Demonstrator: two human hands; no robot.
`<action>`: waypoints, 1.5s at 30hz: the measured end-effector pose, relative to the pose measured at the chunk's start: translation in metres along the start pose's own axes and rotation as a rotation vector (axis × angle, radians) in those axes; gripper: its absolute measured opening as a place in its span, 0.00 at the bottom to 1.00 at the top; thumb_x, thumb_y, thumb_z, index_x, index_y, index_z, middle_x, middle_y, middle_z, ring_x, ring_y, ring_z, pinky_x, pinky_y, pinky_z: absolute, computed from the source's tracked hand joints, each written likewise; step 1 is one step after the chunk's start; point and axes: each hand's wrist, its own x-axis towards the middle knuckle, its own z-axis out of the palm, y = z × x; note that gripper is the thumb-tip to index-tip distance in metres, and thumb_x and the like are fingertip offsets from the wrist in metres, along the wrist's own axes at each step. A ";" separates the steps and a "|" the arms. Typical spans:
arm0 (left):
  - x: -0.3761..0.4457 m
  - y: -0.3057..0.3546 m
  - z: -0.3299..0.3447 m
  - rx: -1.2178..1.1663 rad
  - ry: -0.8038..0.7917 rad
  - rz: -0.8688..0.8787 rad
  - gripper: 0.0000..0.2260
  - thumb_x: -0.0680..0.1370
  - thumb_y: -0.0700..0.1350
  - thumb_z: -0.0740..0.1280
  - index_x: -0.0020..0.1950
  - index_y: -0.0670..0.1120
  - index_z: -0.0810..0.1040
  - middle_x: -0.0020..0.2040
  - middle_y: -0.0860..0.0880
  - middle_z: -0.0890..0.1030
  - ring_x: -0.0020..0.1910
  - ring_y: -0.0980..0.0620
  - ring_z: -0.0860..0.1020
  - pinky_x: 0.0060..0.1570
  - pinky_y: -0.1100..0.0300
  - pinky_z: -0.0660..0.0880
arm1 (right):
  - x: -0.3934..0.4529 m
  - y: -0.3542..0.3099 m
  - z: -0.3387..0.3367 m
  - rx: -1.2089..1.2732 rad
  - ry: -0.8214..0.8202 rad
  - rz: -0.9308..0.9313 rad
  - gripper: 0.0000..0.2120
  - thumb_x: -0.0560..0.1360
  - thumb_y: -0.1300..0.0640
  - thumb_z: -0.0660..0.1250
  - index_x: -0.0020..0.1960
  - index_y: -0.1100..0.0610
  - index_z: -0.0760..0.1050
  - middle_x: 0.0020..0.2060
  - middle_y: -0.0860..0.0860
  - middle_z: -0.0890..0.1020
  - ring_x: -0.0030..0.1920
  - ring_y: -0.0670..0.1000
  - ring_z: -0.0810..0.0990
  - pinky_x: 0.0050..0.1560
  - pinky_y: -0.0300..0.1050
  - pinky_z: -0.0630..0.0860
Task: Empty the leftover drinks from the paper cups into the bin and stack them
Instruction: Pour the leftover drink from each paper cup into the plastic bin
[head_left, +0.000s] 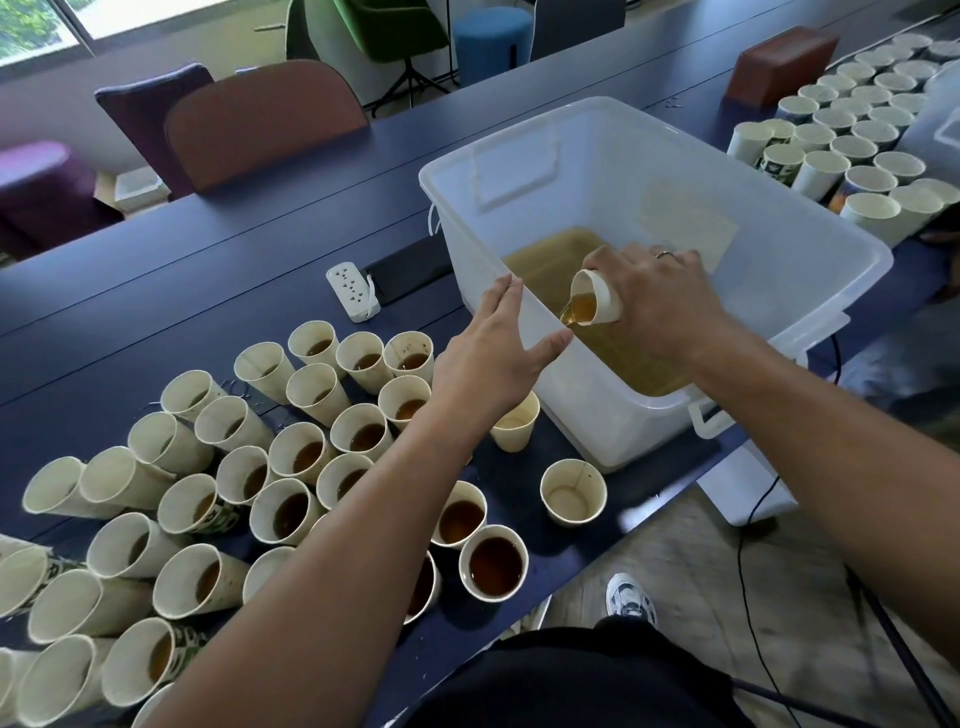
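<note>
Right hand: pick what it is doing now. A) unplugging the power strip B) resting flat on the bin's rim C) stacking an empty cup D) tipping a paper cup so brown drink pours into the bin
D: the right hand grips a tilted paper cup, with brown liquid running from it into the clear bin.

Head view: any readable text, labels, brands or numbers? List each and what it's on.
No text reads legibly in this frame.
Printed paper cups at upper right: green and dark graphics, too blurred to read.
Printed cups at lower left: green pattern, nothing readable.
Shoe: patterned, no legible brand.
Power strip: no visible markings.
Bin and the tilted cup in the right hand: plain, no label readable.
</note>
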 end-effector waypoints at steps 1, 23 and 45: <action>0.000 0.000 0.000 -0.002 0.000 0.000 0.37 0.80 0.66 0.61 0.83 0.52 0.51 0.83 0.59 0.51 0.77 0.50 0.64 0.65 0.45 0.72 | 0.000 0.000 0.001 -0.022 0.003 -0.007 0.27 0.72 0.54 0.75 0.66 0.51 0.67 0.55 0.56 0.78 0.55 0.61 0.78 0.56 0.58 0.69; 0.001 -0.003 0.000 -0.033 0.012 0.009 0.37 0.80 0.67 0.60 0.83 0.52 0.52 0.82 0.61 0.51 0.76 0.48 0.67 0.66 0.43 0.72 | 0.001 -0.009 -0.003 -0.420 -0.043 0.007 0.25 0.70 0.58 0.72 0.64 0.51 0.67 0.57 0.56 0.77 0.61 0.60 0.75 0.58 0.59 0.65; -0.071 -0.028 -0.088 -0.696 0.299 -0.050 0.08 0.81 0.50 0.69 0.53 0.47 0.84 0.41 0.51 0.86 0.30 0.54 0.79 0.31 0.65 0.74 | -0.038 -0.108 -0.058 0.943 0.125 0.009 0.32 0.68 0.60 0.77 0.67 0.52 0.65 0.50 0.36 0.72 0.51 0.34 0.74 0.48 0.28 0.71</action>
